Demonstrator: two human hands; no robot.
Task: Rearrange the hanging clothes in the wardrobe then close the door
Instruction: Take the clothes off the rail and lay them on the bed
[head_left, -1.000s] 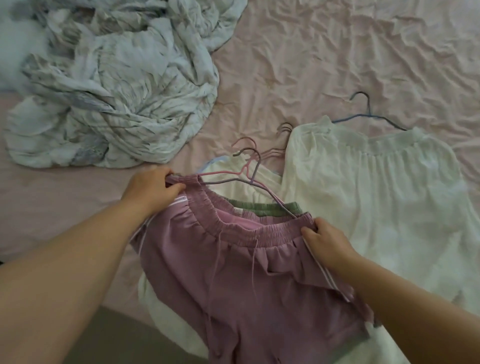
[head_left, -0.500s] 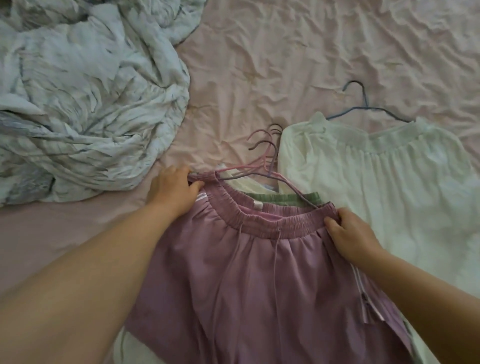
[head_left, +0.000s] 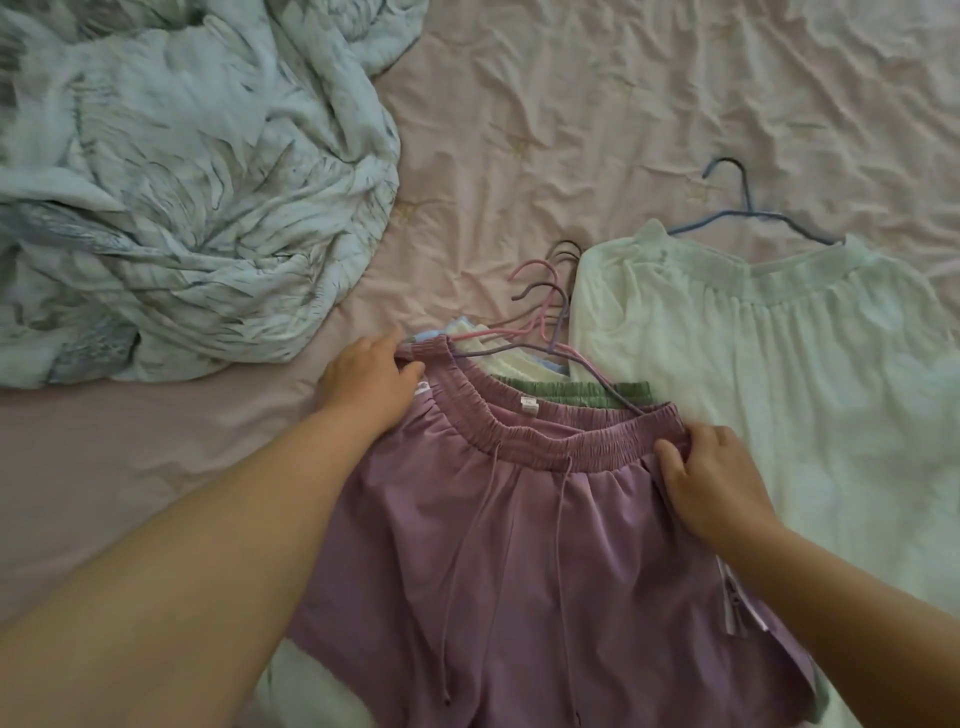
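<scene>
Two hands, left hand and right hand, grip mauve shorts (waistband ends).

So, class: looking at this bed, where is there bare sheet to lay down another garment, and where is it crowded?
Bare pink sheet lies beyond the hangers, between the crumpled blanket and the white skirt. Another patch lies below the blanket, beside the left hand. The crowded part is the pile under the purple shorts, right up against the skirt.

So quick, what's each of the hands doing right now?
Left hand: closed, gripping the left end of the purple shorts' waistband.
Right hand: closed, gripping the right end of that waistband.
</scene>
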